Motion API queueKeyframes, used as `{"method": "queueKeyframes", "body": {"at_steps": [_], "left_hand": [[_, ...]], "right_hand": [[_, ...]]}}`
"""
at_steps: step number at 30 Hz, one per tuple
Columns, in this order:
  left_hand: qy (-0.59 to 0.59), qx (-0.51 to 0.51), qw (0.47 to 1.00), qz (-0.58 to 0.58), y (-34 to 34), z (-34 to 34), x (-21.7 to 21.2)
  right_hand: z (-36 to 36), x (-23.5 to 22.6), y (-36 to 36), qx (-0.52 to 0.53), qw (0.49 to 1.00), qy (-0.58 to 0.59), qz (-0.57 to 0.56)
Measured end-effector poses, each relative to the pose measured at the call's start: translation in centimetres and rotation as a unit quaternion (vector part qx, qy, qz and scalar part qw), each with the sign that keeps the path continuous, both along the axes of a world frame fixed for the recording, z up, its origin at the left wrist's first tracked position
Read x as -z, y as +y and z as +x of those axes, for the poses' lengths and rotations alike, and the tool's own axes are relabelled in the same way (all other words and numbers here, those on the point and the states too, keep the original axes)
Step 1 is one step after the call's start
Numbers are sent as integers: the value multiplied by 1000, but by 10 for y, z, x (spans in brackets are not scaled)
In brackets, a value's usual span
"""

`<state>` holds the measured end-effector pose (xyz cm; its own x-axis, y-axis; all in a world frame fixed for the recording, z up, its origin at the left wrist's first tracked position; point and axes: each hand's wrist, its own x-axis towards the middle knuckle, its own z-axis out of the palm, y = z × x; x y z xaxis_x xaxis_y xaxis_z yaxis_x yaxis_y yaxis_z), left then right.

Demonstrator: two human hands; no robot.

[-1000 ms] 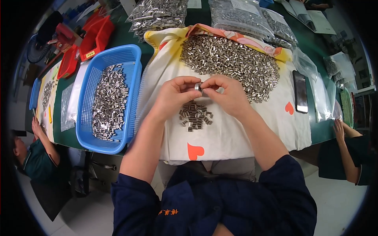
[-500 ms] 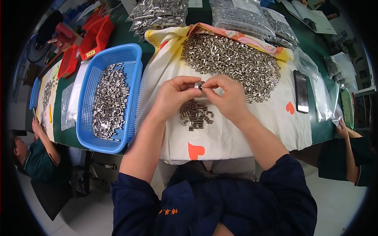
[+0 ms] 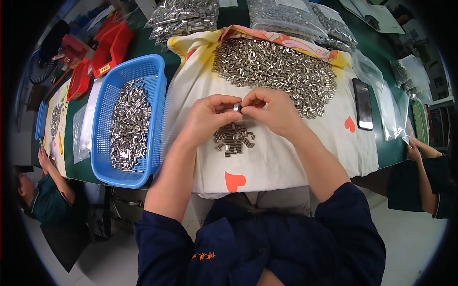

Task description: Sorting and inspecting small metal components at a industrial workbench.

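the green table (image 3: 143,47) carries everything, and over its middle lies the white cloth (image 3: 286,157) with orange hearts, the landmark for the rest. just off the cloth's left edge sits the blue basket (image 3: 102,162), about half filled with small metal sleeves. on the far half of the cloth spreads the big heap of sleeves (image 3: 272,71), shiny short cylinders lying loose. beyond the cloth's far edge are clear bags of the same parts (image 3: 181,14), and further left of the basket stand red bins (image 3: 112,45). a dark phone (image 3: 362,102) lies on the cloth's right side. other people's arms show at both far edges of the table, well apart from the cloth.

nearer the middle of the cloth lies a small pile of sleeves (image 3: 233,139), directly under the person's hands. the left hand (image 3: 205,119) and the right hand (image 3: 274,112) meet above it, fingertips pinched together on one metal sleeve (image 3: 237,107), held clear of the cloth between thumb and forefinger of both hands.

as a judgement, the step in hand looks like checking or turning a single piece between the fingers. the next move would call for a steady pinch while the piece is shifted to one hand, then a clean release into the right place, most likely the basket to the left of the cloth, without scattering the small pile below.
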<state>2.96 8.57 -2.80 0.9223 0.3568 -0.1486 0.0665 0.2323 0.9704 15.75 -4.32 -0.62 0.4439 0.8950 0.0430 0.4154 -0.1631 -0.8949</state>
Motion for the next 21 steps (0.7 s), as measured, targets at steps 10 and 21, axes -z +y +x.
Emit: {"method": "queueKeyframes", "body": {"at_steps": [10, 21], "left_hand": [[17, 19, 1000, 3, 3, 0, 3], [-13, 28, 999, -12, 5, 1, 5]], "right_hand": [[39, -11, -13, 104, 970, -176, -131], [31, 17, -13, 60, 892, -430, -126]]}}
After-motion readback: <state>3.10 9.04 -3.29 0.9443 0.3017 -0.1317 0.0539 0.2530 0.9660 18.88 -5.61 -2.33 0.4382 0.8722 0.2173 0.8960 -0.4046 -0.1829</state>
